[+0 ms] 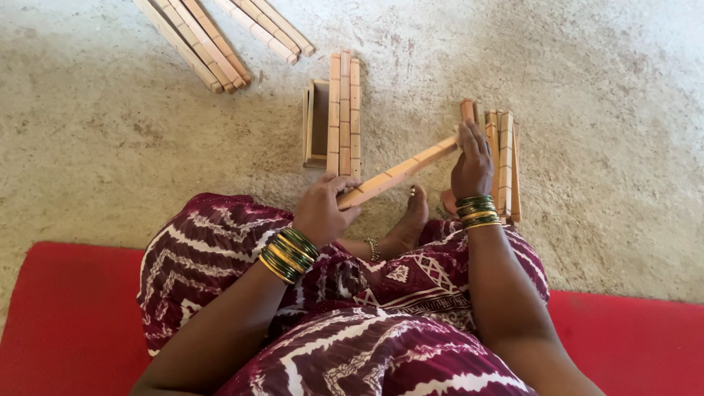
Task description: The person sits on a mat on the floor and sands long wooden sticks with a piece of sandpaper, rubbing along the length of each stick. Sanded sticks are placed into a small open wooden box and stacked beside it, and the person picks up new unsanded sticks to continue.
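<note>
Both of your hands grip one notched wooden strip [400, 171] above the concrete floor [110, 132]: your left hand [323, 209] pinches its near end, your right hand [471, 165] closes on its far end. Two bundles of strips lie nearby, one [344, 114] ahead, one [504, 158] beside your right hand.

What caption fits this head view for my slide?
Seated on a red mat, a person holds a long notched wooden strip between left hand and right hand, with wooden strip stacks on the floor.
</note>
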`<state>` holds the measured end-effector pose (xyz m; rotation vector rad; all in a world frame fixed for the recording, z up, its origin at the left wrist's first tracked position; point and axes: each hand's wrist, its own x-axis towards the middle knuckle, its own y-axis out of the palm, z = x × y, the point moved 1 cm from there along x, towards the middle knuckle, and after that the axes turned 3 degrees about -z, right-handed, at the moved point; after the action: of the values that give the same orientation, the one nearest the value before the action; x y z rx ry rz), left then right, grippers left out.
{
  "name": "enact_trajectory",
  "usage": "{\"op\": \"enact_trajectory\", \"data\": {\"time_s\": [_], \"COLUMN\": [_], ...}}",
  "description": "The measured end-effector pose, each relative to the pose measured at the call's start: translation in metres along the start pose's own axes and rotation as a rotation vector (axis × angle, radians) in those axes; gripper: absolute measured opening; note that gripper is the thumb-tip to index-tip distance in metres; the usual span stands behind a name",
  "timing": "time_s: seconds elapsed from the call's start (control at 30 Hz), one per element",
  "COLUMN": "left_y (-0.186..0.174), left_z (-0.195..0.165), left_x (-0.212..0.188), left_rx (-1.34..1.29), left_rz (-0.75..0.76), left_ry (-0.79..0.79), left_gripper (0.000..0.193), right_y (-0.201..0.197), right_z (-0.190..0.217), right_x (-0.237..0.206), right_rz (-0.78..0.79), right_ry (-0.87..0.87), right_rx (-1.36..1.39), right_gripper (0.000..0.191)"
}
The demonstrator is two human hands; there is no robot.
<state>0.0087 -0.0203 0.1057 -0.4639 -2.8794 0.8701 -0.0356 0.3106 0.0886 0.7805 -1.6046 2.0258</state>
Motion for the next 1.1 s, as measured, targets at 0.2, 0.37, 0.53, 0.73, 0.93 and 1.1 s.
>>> {"op": "enact_trajectory", "data": {"time_s": [0.2, 0.37, 0.53, 0.73, 0.93, 1.1], "left_y": [0.005, 0.005, 0.002, 0.000, 0.006, 0.012], "left_z": [0.026, 0.033, 0.029, 0.027, 0.038, 0.045], "left_x": [0.013, 0.014, 0.012, 0.014, 0.016, 0.020], "left_rx": [-0.390, -1.123, -1.069, -1.089, -1.212, -1.388], "left_rz": [0.099, 0.667, 0.661, 0.568, 0.398, 0.438], "left_ry": [-0.069, -0.271, -0.207, -0.312, -0.561, -0.502], "left_gripper": [0.045, 0.054, 0.076, 0.091, 0.099, 0.106], "right_y": [0.008, -0.002, -0.004, 0.018, 0.030, 0.003], "right_z": [0.002, 0.010, 0.017, 0.039, 0.123, 0.177], "right_x": [-0.001, -0.001, -0.002, -0.018, -0.068, -0.094], "right_rz": [0.005, -0.127, -0.093, 0.031, 0.430, 0.414], "right_ry": [0.526, 0.446, 0.230, -0.195, -0.274, -0.576], "right_rx": [0.464, 0.699, 0.302, 0.000, 0.276, 0.277], "right_gripper": [0.038, 0.035, 0.035, 0.035, 0.043, 0.059]}}
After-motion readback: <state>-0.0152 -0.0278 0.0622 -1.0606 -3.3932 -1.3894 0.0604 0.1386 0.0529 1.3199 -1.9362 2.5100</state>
